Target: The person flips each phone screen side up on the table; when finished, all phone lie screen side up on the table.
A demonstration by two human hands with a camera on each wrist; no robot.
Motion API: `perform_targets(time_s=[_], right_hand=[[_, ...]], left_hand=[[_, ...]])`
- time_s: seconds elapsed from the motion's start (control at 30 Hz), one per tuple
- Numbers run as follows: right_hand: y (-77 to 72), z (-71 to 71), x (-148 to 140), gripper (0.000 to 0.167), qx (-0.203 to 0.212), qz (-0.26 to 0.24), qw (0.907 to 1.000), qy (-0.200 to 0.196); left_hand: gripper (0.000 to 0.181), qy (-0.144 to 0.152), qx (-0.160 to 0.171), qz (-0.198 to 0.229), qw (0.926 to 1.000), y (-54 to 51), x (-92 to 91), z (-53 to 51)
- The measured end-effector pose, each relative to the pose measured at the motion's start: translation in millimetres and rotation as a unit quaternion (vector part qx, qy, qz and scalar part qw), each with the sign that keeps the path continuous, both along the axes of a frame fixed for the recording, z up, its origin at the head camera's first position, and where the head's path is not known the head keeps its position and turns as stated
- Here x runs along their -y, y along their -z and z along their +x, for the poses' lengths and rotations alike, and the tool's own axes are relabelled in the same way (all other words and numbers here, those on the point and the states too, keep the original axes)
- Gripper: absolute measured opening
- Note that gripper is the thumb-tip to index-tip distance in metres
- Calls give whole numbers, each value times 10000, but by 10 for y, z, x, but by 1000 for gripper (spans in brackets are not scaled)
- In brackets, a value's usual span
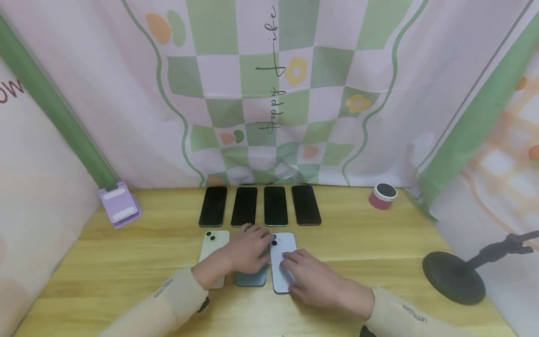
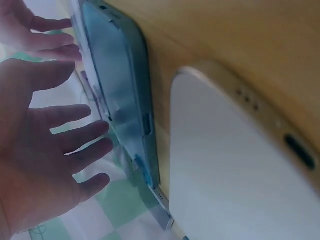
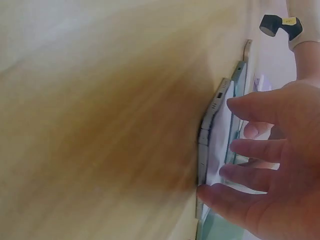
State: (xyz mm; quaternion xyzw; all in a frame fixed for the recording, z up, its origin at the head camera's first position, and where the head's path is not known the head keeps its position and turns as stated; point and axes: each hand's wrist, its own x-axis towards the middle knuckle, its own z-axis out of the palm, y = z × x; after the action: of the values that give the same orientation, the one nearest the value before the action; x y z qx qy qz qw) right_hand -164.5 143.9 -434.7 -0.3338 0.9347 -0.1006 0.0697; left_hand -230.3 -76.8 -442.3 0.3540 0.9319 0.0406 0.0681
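Three phones lie camera side up in the near row: a cream phone (image 1: 218,239), a blue phone (image 1: 251,279) and a pale lilac-white phone (image 1: 281,271). The left hand (image 1: 249,248) is over the blue phone, fingertips near the top left corner of the white one; in the left wrist view its fingers (image 2: 85,137) look spread and hold nothing. The right hand (image 1: 313,278) rests on the right part of the white phone. In the right wrist view a fingertip of the right hand (image 3: 280,165) touches the edge of the white phone (image 3: 216,135).
Four phones with dark screens up (image 1: 212,206) form a row behind. A pink and white jar (image 1: 382,196) stands at back right, a black round stand base (image 1: 454,277) at the right. A lilac holder (image 1: 120,206) sits at the left, and a checkered curtain (image 1: 273,93) hangs behind.
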Motion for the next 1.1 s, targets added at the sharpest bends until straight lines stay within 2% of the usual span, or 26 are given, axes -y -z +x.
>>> perform_targets(time_s=[0.13, 0.27, 0.5, 0.63, 0.73, 0.93, 1.1], right_hand=[[28, -20, -6, 49, -61, 16, 10000, -36], [31, -35, 10, 51, 20, 53, 10000, -51], [34, -5, -24, 55, -152, 151, 9994, -279], [66, 36, -43, 56, -203, 163, 9992, -317], [91, 60, -51, 56, -266, 168, 9989, -340], [107, 91, -50, 53, -482, 147, 9979, -407], [126, 109, -5, 50, -601, 201, 9976, -266]], left_hand=[[58, -125, 80, -160, 9998, 14, -25, -17], [63, -229, 242, -112, 9994, 22, -26, -40], [68, -108, 428, 13, 9990, 44, -86, -94], [65, -10, 545, 96, 9985, 64, -117, -88], [66, -47, 581, 127, 9982, 85, -141, -80], [66, -223, 644, 521, 9963, 109, -181, -67], [62, -525, 848, 967, 9903, 93, -231, -61]])
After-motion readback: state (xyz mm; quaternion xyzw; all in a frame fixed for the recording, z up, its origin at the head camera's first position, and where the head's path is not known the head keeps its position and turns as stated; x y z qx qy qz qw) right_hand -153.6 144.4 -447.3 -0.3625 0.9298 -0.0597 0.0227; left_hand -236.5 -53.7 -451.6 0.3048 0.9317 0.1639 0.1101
